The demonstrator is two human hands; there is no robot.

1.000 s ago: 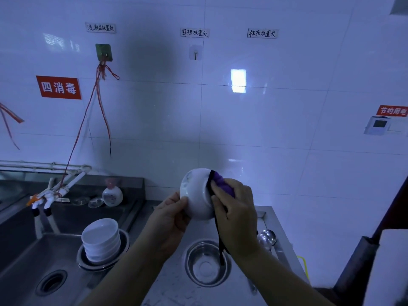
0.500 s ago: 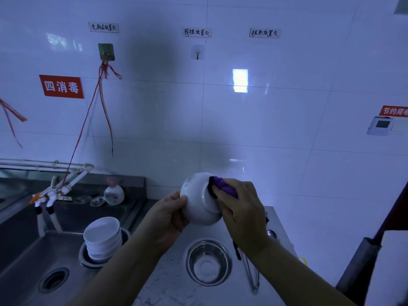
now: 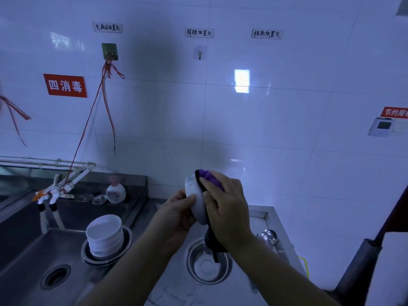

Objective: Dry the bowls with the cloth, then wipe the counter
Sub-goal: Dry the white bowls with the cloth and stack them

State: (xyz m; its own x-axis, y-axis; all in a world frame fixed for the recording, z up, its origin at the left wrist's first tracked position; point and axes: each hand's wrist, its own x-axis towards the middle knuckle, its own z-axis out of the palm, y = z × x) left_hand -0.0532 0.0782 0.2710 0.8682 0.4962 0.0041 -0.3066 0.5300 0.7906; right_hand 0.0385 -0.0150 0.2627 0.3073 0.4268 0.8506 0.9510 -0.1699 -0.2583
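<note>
A stack of white bowls (image 3: 104, 235) sits in a metal dish (image 3: 128, 245) at the sink (image 3: 28, 257) edge, left. The left hand (image 3: 176, 214) grips a white bowl (image 3: 195, 198) held up on its side above the steel surface (image 3: 174, 286). The right hand (image 3: 227, 208) presses a purple, black-edged cloth (image 3: 209, 176) against it, a dark end dangling over a metal bowl (image 3: 208, 265). A ladle (image 3: 268, 236) lies near the right edge. White tiled wall (image 3: 276, 129) behind.

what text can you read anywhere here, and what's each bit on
"四消毒": red sign on the wall tiles, left.
"洗刷品放置处": handwritten label above the green hook; partly unclear.
"围裙放置处": handwritten label above the clear hook.
"抹布放置处": handwritten label on the wall, right of it.
"节约用...": red sign at the right edge, cut off.
Soap bottle print: too small to read.
</note>
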